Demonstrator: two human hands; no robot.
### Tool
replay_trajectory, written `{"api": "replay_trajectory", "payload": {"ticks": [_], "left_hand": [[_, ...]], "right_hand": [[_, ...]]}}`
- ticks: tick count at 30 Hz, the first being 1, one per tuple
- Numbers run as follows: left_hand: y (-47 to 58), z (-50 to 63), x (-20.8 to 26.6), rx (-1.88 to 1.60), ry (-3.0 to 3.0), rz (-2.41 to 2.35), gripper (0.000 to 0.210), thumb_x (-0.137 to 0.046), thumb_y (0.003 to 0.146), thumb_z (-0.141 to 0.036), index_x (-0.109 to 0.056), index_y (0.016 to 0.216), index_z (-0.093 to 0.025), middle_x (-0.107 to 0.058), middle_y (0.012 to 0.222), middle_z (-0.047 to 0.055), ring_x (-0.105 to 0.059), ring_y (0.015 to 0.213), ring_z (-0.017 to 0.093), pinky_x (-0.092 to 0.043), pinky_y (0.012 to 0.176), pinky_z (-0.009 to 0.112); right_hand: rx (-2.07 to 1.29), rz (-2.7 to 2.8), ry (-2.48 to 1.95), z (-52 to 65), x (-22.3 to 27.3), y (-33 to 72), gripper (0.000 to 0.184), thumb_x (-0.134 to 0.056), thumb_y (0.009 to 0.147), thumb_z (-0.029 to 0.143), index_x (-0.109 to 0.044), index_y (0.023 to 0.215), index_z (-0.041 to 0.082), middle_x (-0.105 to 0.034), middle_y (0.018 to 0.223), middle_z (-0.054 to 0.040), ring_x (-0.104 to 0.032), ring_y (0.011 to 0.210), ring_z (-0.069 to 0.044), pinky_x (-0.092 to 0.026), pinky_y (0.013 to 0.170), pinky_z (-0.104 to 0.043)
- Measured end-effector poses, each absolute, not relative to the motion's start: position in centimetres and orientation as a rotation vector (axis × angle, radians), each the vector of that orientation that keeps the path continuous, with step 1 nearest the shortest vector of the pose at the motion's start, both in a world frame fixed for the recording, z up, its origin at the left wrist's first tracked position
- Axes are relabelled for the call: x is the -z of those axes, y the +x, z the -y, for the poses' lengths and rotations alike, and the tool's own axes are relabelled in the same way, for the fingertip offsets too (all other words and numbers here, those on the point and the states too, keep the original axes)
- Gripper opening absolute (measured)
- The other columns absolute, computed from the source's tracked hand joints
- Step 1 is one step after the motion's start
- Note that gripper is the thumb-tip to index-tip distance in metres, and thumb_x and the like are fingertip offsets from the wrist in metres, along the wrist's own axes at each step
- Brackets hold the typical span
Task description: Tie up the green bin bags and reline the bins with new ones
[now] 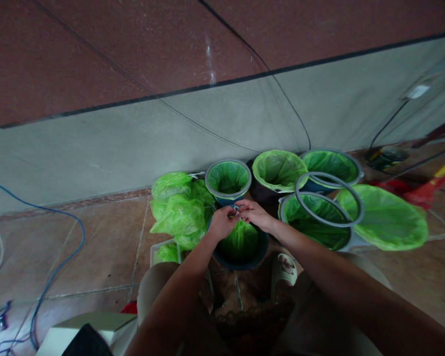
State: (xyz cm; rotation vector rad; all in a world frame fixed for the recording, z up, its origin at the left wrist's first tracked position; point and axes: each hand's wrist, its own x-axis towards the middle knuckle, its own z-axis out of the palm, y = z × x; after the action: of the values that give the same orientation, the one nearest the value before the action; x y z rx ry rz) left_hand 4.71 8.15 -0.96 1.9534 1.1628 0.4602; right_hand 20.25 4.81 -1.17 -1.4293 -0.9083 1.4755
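A green mesh bag (241, 241) sits in a dark blue bucket (241, 265) between my feet, its top gathered together. My left hand (223, 221) and my right hand (254, 214) meet above it, fingers closed at the gathered neck. Between the fingertips shows a thin whitish drawstring (238, 211). Which strand each hand holds is too small to make out. Just behind the hands stands a smaller bucket (228, 179) lined with green mesh and ringed in grey. Several filled green mesh bags (181, 210) are piled to the left.
More buckets with green liners (280, 170) stand along the wall and to the right. A loose grey ring (330, 200) lies over one, beside a spread green mesh bag (383, 217). A white tub (166, 252) is at left. A blue hose (65, 264) crosses the tiles.
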Motion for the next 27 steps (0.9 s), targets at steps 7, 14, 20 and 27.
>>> {"api": "replay_trajectory", "payload": {"ticks": [7, 14, 20, 27], "left_hand": [[4.7, -8.6, 0.9, -0.351, 2.040, -1.315, 0.016, -0.063, 0.086, -0.028, -0.068, 0.076, -0.017, -0.066, 0.069, -0.001, -0.057, 0.064, 0.011, -0.042, 0.063, 0.021], [3.6, -8.6, 0.1, 0.008, 2.287, -1.471, 0.013, -0.058, 0.085, -0.017, -0.071, 0.085, -0.019, -0.072, 0.086, 0.004, -0.066, 0.085, 0.018, -0.047, 0.078, 0.026], [3.1, -8.6, 0.8, 0.262, 2.246, -1.554, 0.021, -0.052, 0.085, -0.016, -0.069, 0.098, -0.016, -0.072, 0.100, 0.013, -0.068, 0.099, 0.026, -0.050, 0.083, 0.033], [4.2, -8.0, 1.2, 0.057, 1.996, -1.401, 0.018, -0.053, 0.082, -0.019, -0.069, 0.085, -0.014, -0.071, 0.085, 0.008, -0.067, 0.085, 0.022, -0.050, 0.078, 0.031]], "right_hand": [[-1.448, 0.950, -1.416, -5.2, 2.1, 20.4, 0.045, -0.065, 0.061, 0.008, -0.063, 0.105, 0.016, -0.065, 0.071, 0.0024, -0.056, 0.057, -0.010, -0.045, 0.055, -0.023], [-1.043, 1.407, -1.918, -5.8, 2.7, 22.7, 0.029, -0.060, 0.071, 0.003, -0.069, 0.096, 0.015, -0.071, 0.070, -0.0008, -0.064, 0.064, -0.014, -0.049, 0.069, -0.025], [-0.794, 1.764, -2.187, -5.5, 2.4, 22.6, 0.038, -0.056, 0.078, 0.005, -0.069, 0.112, 0.013, -0.073, 0.108, -0.0123, -0.068, 0.100, -0.024, -0.048, 0.091, -0.031], [-0.744, 2.102, -1.910, -3.7, 2.2, 20.4, 0.086, -0.078, 0.070, 0.023, -0.041, 0.147, 0.015, -0.052, 0.143, -0.0163, -0.056, 0.125, -0.027, -0.042, 0.105, -0.034]]}}
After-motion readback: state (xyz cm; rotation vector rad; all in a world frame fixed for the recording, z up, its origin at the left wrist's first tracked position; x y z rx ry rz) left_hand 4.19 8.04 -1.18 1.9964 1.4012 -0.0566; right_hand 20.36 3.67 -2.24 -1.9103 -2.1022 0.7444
